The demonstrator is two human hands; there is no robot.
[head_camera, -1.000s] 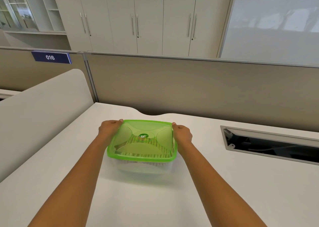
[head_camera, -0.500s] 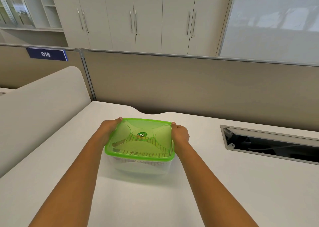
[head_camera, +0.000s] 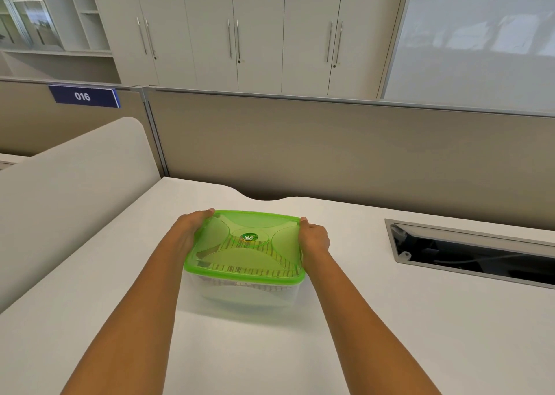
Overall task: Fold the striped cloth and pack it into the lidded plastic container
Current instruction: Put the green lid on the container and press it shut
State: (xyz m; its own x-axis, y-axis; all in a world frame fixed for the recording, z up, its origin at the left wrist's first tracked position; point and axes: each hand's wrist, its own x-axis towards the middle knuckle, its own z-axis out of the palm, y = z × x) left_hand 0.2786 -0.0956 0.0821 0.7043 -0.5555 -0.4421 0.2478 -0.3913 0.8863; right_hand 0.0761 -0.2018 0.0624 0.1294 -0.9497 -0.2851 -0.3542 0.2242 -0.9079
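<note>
Since the earlier frames almost nothing has shifted: both hands keep their places at the two sides of the container, and the lid looks a little more level on the rim. The left hand (head_camera: 187,234) is pressed against the left edge of the green lid (head_camera: 240,255), fingers curled around its far corner. The right hand (head_camera: 313,240) grips the right edge in the same way. The clear plastic container (head_camera: 249,297) stands on the white desk (head_camera: 390,319), closed by the lid. The striped cloth (head_camera: 255,270) lies folded inside, visible through the lid and the wall. A cable tray opening (head_camera: 480,256) is well apart on the right.
</note>
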